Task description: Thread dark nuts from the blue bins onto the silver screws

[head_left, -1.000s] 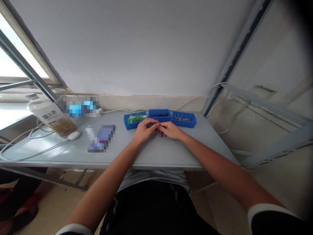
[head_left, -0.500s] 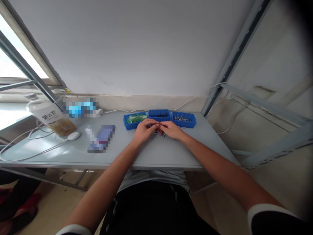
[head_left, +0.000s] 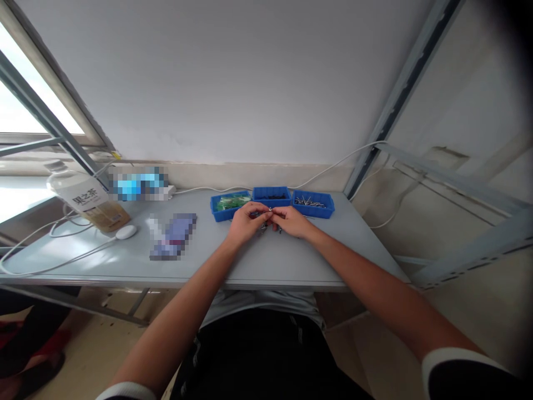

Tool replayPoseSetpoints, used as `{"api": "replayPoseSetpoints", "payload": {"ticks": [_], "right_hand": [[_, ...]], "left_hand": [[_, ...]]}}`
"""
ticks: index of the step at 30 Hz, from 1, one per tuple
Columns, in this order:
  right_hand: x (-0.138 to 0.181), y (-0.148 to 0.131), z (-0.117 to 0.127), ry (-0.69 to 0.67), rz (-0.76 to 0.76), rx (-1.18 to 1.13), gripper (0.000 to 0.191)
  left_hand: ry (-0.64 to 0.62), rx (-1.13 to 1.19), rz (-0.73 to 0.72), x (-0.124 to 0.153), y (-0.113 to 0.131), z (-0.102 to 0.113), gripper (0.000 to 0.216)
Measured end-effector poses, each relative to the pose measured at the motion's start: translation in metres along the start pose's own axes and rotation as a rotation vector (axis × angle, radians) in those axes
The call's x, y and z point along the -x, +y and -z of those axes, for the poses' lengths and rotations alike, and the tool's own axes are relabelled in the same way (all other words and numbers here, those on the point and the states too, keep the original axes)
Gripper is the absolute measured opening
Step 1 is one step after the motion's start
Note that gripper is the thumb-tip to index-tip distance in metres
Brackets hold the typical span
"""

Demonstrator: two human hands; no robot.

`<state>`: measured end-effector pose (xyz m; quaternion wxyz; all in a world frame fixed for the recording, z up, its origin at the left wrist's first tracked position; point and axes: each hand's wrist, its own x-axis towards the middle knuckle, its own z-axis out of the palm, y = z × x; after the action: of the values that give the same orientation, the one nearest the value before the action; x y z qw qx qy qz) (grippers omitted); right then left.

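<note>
My left hand (head_left: 248, 221) and my right hand (head_left: 291, 220) meet at the fingertips above the table. Both are closed in a pinch on a tiny pale piece (head_left: 270, 209), too small to name. Under the fingers lie some small dark metallic parts (head_left: 264, 226), partly covered by the hands. Just behind the hands stand three blue bins. The left bin (head_left: 220, 215) holds green pieces (head_left: 233, 201), the middle bin (head_left: 270, 190) holds small dark pieces, and the right bin (head_left: 318, 211) holds thin silvery metal pins (head_left: 308, 201).
On the left of the grey table (head_left: 225, 266) stand a drink bottle (head_left: 89, 197), a white round device (head_left: 126, 232) on a cable, and a blurred-out bluish item (head_left: 179, 233). A power strip (head_left: 164, 193) lies by the wall. Metal posts (head_left: 375, 150) frame the table. Another person's leg shows lower left.
The hands stay in place with only slight finger movement; the pale piece between the fingertips sits at a slightly different angle. The bins have not moved.
</note>
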<state>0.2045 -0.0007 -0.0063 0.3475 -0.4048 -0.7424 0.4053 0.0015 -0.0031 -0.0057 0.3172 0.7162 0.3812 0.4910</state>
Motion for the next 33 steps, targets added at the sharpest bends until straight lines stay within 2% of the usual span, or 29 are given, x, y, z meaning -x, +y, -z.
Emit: {"api": "replayPoseSetpoints", "payload": {"ticks": [3, 9, 22, 33], "right_hand": [[0.0006, -0.0037, -0.0005, -0.001, 0.010, -0.052, 0.030], [0.0007, -0.0068, 0.0001, -0.021, -0.035, -0.127, 0.039], [0.0021, -0.0102, 0.0001, -0.035, -0.011, -0.062, 0.037], [0.0012, -0.0076, -0.0001, -0.012, -0.014, -0.101, 0.034]], "left_hand": [[-0.001, -0.007, 0.008, 0.0002, 0.0002, 0.0000, 0.024], [0.020, 0.008, 0.021, -0.0004, -0.0005, 0.0002, 0.025], [0.023, 0.031, 0.038, -0.0019, -0.0006, 0.0008, 0.026], [0.005, 0.028, 0.043, -0.0010, -0.0006, -0.0003, 0.027]]}}
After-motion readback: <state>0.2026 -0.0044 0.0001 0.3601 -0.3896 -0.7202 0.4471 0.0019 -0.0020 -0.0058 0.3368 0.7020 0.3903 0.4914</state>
